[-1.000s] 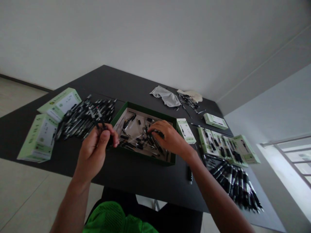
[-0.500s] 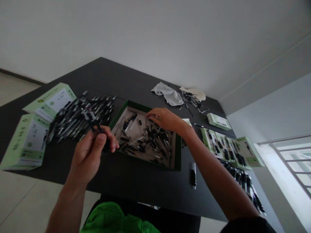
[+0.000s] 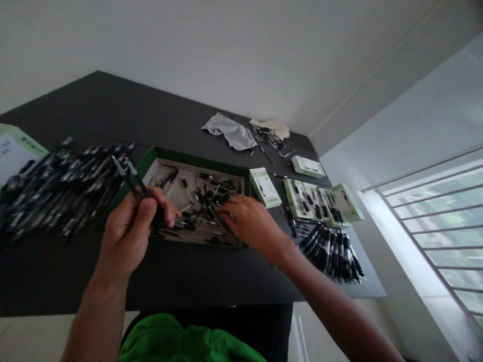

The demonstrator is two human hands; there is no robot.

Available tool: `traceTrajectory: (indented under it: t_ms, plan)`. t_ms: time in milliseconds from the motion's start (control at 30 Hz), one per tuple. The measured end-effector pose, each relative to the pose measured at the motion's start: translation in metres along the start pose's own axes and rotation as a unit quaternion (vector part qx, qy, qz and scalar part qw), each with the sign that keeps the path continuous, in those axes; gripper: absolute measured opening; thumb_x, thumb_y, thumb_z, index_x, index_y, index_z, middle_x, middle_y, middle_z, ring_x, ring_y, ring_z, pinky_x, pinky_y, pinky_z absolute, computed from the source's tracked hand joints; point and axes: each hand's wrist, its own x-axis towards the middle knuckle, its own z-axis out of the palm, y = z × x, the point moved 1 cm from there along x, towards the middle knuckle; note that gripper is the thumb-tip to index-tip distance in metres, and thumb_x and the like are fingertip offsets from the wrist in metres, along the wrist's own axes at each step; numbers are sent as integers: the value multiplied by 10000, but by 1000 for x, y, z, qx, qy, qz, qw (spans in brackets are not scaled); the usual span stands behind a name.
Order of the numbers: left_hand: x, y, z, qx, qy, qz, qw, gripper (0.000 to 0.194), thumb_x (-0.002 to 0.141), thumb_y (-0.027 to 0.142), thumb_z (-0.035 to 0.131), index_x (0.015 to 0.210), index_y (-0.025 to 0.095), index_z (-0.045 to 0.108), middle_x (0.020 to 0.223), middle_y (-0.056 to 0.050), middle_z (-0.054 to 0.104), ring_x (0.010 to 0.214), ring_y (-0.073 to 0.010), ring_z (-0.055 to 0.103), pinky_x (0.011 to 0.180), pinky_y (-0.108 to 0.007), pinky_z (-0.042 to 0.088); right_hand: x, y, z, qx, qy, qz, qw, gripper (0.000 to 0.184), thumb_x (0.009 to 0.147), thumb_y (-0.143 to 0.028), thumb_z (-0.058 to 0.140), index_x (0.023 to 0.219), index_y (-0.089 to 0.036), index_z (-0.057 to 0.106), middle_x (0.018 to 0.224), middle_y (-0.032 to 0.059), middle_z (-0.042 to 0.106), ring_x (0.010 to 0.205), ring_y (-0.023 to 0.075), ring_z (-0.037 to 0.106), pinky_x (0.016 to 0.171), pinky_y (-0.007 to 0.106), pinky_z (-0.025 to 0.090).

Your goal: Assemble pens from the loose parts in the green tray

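Observation:
My left hand (image 3: 132,221) is closed around two black pens (image 3: 130,173), their silver-tipped ends pointing up and away to the left. Its fingers overlap the near left part of a shallow green-edged box (image 3: 211,166). Loose pen parts (image 3: 204,196), mostly black caps and clear or dark barrels, lie jumbled inside. Down in the right half of the box, my right hand (image 3: 251,223) has its fingers curled together among the parts. A dark barrel lies by its fingertips, which are partly hidden, so what they pinch is unclear.
A large heap of pens (image 3: 71,186) lies left, by a green-white carton (image 3: 18,151). Rightward are a small pen box (image 3: 265,187), an opened carton of pens (image 3: 319,201) and fanned pens (image 3: 334,251). A pale cloth (image 3: 230,131) lies at the back.
The view has swung to the right. My right hand has moved from the box's far side toward its near right part. My left hand still holds the two pens.

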Motion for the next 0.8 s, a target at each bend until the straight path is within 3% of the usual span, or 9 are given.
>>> traceTrajectory:
  t_ms: [67, 167, 367, 567, 700, 800]
  plan:
    - [-4, 4, 7, 6, -5, 3, 1000, 166, 1056, 425, 601, 1018, 278, 669, 756, 13, 585, 690, -168, 578, 859, -379, 572, 29, -11, 17, -48, -73, 38, 995, 202, 1043, -257, 617, 1093, -169, 792, 1122, 110, 805, 1101, 277, 755, 931, 369, 575]
    - [-13, 11, 11, 12, -12, -4, 1000, 182, 1043, 428, 626, 1006, 259, 682, 741, 11, 586, 681, -165, 579, 785, -361, 568, 52, -21, 29, -68, -93, 63, 991, 188, 1006, -210, 652, 1084, -112, 792, 1115, 200, 801, 1060, 324, 780, 845, 380, 602]
    - [-28, 22, 17, -45, -7, -43, 998, 211, 1013, 420, 675, 998, 211, 700, 667, 30, 492, 575, -124, 456, 537, -264, 440, 44, -22, 34, -76, -95, 90, 989, 197, 973, -111, 613, 1053, -91, 792, 1131, 240, 789, 1114, 331, 764, 842, 380, 609]
    - [-32, 25, 42, -102, -7, -87, 991, 191, 1004, 400, 682, 968, 212, 683, 643, 49, 389, 543, -101, 378, 498, -215, 412, 40, -19, 38, -54, -61, 99, 992, 222, 985, -122, 581, 1081, -81, 777, 1206, 207, 776, 1193, 327, 719, 984, 434, 557]
    - [-38, 26, 61, -90, -23, -96, 991, 193, 1001, 416, 669, 950, 230, 659, 643, 55, 353, 529, -105, 359, 483, -223, 413, 10, -20, 19, -28, -5, 81, 996, 269, 1057, -283, 560, 1169, -117, 740, 1244, 148, 766, 1188, 292, 701, 1014, 407, 525]
    - [-44, 24, 71, -72, -29, -105, 991, 185, 1013, 416, 641, 944, 244, 643, 639, 55, 338, 526, -111, 348, 476, -235, 404, -46, -12, -2, 58, 123, 20, 991, 269, 1092, -348, 538, 1235, -198, 710, 1196, 56, 772, 1135, 206, 679, 1007, 317, 500]
